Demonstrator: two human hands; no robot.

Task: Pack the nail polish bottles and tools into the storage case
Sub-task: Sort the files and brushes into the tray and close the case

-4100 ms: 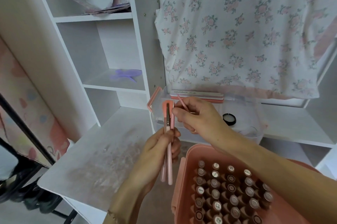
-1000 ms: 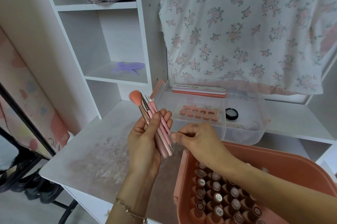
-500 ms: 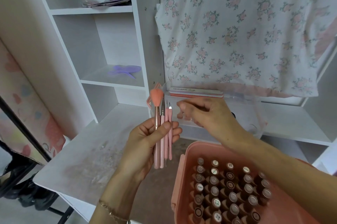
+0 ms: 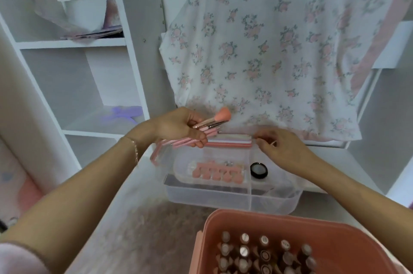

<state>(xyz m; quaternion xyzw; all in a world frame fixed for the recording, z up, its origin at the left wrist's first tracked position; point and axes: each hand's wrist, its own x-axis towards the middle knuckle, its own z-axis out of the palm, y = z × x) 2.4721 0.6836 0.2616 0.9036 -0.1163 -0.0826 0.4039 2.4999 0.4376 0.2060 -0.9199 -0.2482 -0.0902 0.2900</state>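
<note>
Nearest, pink case [image 4: 312, 229] at bottom right, polish bottles [image 4: 263, 253] upright in rows inside. Beyond it a clear tray [image 4: 232, 201] on the desk [image 4: 134, 218] holds pink toe separators [image 4: 215, 173] and a small black jar [image 4: 258, 170]. Above the tray's far edge, left hand [image 4: 178, 127] grips a bundle of pink brushes [image 4: 206, 127], heads pointing right. Right hand [image 4: 283, 147] fingers curled, pinching a thin pale stick, too blurred to identify. Nail files [image 4: 230, 139] lie at the far rim. Floral cloth [image 4: 268, 50] hangs behind.

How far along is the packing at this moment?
Done: nail polish bottles stand in the pink case; toe separators and a small jar lie in the clear tray. In hand: the left hand grips a bundle of brushes above the tray. Left: setting the brushes down.
</note>
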